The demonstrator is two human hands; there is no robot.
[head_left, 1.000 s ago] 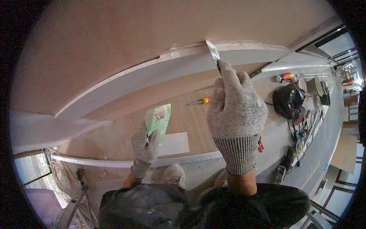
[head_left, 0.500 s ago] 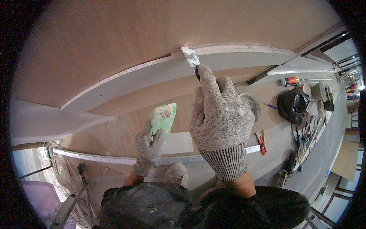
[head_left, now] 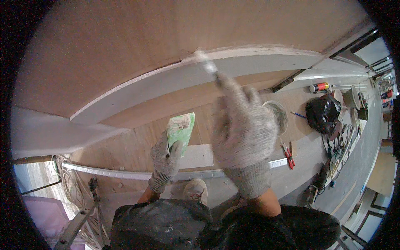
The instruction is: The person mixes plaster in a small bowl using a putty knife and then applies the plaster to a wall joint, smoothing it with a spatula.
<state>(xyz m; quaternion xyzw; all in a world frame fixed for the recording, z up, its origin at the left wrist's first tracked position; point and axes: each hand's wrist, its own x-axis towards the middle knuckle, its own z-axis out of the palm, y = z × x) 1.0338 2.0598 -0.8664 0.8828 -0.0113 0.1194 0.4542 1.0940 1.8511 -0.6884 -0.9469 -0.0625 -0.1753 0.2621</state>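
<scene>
My right hand point(head_left: 246, 129), in a knitted work glove, grips a putty knife point(head_left: 207, 63) by its dark handle. The blade's tip meets the joint between the brown wood panel point(head_left: 137, 41) and the grey strip point(head_left: 150, 85); hand and blade are smeared by motion. Pale filler point(head_left: 254, 51) runs along that joint to the right of the blade, while a dark gap shows to its left. Lower and to the left, my gloved left hand point(head_left: 166, 156) holds a green plastic spreader point(head_left: 182, 131) with a lump of filler point(head_left: 180, 121) on its face.
A round tub point(head_left: 277, 116) stands behind my right hand. Red-handled pliers point(head_left: 288, 156), a blue pen point(head_left: 298, 115) and a black plastic bag point(head_left: 323, 109) lie to the right. A metal rail point(head_left: 112, 173) crosses before my shoe point(head_left: 196, 191). Cables point(head_left: 71, 185) hang at left.
The putty knife has shifted slightly left along the joint, and my right hand is now blurred. The filler on the spreader looks more spread out. My left hand has barely moved.
</scene>
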